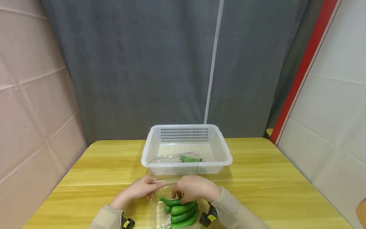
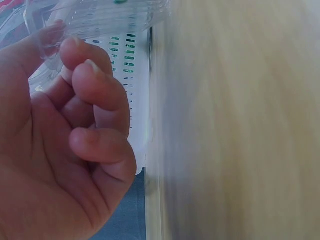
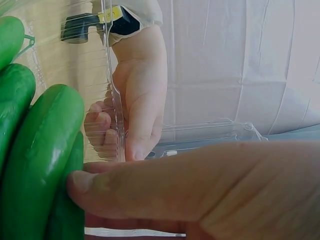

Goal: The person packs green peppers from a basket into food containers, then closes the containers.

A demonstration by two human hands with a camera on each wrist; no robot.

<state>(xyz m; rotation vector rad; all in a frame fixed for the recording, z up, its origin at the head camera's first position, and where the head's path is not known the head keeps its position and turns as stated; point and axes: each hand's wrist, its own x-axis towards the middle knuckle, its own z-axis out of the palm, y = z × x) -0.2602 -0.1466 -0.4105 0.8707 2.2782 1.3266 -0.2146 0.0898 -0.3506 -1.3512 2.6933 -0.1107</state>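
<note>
Green peppers (image 1: 183,210) leave room along the container's left edge (image 1: 152,208).

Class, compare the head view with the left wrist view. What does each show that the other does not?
Only the head view: the right hand and clearly recognisable green peppers; the left wrist view gives mere glimpses of green.

Only the left wrist view: the inner palm of the left hand.

Both: that left hand, the clear plastic container, the white slotted basket and the wooden table.
</note>
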